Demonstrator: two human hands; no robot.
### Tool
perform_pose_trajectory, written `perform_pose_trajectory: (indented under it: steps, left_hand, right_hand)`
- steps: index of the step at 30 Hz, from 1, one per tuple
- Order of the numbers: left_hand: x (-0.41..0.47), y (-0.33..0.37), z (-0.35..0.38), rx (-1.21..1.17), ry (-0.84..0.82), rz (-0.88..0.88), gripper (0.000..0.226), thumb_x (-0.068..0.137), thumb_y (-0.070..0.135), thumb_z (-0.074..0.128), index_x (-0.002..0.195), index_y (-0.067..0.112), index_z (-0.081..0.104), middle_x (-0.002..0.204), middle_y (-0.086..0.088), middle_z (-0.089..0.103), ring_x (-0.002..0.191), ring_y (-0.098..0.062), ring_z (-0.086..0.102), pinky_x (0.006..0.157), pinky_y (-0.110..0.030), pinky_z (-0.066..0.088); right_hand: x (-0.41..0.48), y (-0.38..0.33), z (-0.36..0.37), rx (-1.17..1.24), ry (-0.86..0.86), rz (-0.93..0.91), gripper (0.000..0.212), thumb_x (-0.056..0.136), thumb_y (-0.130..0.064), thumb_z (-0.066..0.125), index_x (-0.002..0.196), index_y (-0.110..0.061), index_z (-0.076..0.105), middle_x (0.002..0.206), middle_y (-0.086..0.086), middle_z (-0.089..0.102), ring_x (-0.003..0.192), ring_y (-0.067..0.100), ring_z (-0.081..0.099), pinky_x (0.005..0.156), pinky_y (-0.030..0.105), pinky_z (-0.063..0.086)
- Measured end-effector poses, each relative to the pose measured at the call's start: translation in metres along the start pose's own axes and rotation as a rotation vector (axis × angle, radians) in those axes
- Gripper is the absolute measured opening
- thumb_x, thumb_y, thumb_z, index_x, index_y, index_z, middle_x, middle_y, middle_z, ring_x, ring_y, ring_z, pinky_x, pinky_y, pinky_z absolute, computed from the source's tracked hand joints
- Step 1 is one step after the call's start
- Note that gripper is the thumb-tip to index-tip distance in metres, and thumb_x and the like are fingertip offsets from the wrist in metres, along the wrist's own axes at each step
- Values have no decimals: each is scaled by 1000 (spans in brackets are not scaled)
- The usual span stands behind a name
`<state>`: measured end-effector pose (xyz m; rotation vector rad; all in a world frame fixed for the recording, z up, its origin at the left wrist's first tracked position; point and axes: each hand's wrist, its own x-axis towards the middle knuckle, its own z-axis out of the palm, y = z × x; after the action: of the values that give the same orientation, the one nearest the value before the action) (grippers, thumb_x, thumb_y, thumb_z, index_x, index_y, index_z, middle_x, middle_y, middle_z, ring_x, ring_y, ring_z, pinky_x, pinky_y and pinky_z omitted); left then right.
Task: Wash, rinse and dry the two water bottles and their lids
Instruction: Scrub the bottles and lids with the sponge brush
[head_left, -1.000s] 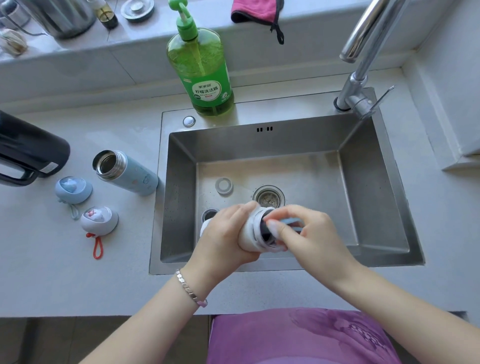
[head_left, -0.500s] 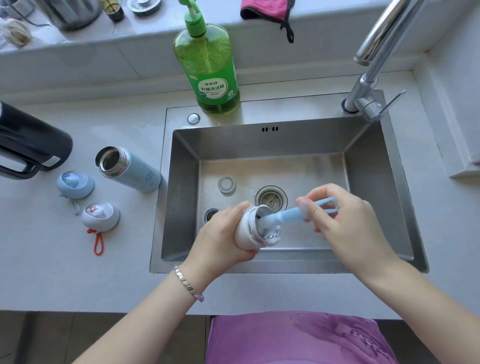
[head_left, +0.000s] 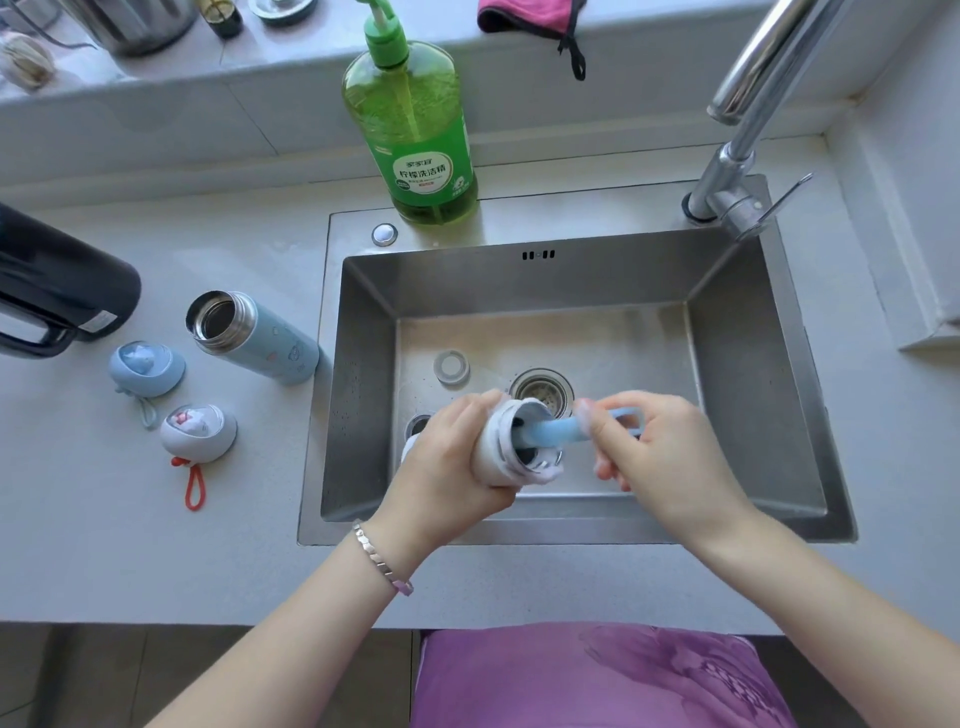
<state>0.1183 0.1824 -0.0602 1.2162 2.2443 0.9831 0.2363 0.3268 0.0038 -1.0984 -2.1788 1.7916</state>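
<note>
Over the steel sink (head_left: 753, 364), my left hand (head_left: 447, 467) grips a white water bottle (head_left: 493, 452), tipped on its side with its soapy mouth facing right. My right hand (head_left: 670, 457) holds the handle of a light blue bottle brush (head_left: 556, 432), whose head is inside the bottle. A light blue bottle (head_left: 260, 338) lies open on the counter left of the sink. Beside it rest a blue lid (head_left: 146, 368) and a white lid (head_left: 200, 433) with a red loop.
A green dish soap bottle (head_left: 415, 135) stands behind the sink, the tap (head_left: 743, 171) at the back right. A black jug (head_left: 57, 291) sits far left. A pink cloth (head_left: 524, 15) lies on the ledge. A small ring (head_left: 451, 366) and the drain (head_left: 540, 392) are in the basin.
My right hand drew the brush out of the white bottle to the right, then pushed it partway back in. My left hand kept its grip on the bottle.
</note>
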Motion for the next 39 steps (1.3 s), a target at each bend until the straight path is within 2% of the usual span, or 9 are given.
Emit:
perform_pose_trajectory:
  steps: [3,5,7,14,20,24,29,34,39]
  left_hand:
    - [1,-12,7,-1,-31,-34,63,56,16,72,115,21,50,105,3,54,94,-14,52,82,-28,44]
    - [3,-25,9,-7,-16,-116,59,57,17,72,114,19,56,104,5,57,94,-15,54,81,-34,46]
    - [8,-37,7,-31,10,-219,54,59,20,69,110,30,55,101,10,58,94,-14,57,80,-36,49]
    - [37,-80,5,-72,54,-403,61,62,13,75,112,35,50,104,12,60,96,-12,59,82,-31,48]
    - [74,-84,24,-149,12,-304,45,64,12,76,103,21,55,95,7,62,88,-8,57,79,-25,47]
    - [99,-86,41,-242,81,-303,33,63,16,69,89,29,55,82,13,60,80,-10,56,72,-24,45]
    - [126,-80,47,-313,207,-276,41,64,14,76,95,33,56,92,16,60,90,-5,56,78,-12,42]
    - [127,-112,59,-144,172,-269,50,62,11,80,108,12,61,105,3,56,101,-9,51,86,-6,36]
    - [111,-145,70,-26,78,-310,34,65,14,75,95,13,62,93,2,62,89,-22,58,80,-35,47]
  right_hand:
    - [-8,2,-3,-56,-109,14,19,87,-24,61,68,-24,65,41,-4,51,37,3,46,41,16,38]
    - [-6,1,-21,-23,-22,39,19,85,-21,63,67,-20,66,39,-4,50,35,2,45,39,14,37]
    - [-2,2,-45,-7,105,80,18,84,-21,64,67,-15,66,38,-3,50,33,2,43,38,13,37]
    - [24,32,-73,-21,352,173,27,91,-23,56,67,-14,62,42,-6,55,36,6,43,40,9,36]
    - [54,52,-50,-15,317,237,29,92,-24,54,66,-14,62,43,-5,56,37,5,44,44,12,39]
    - [69,55,-45,-28,313,262,28,92,-24,54,68,-13,62,44,-4,56,38,5,43,44,11,39]
    - [85,57,-46,-31,317,275,25,91,-24,55,70,-12,63,45,-4,56,39,6,43,45,13,38]
    - [97,62,-43,-46,309,298,25,91,-23,55,70,-13,63,44,-5,56,38,6,42,45,13,38]
    - [102,67,-34,-43,305,319,26,92,-24,55,69,-14,63,44,-5,55,38,6,42,44,14,38]
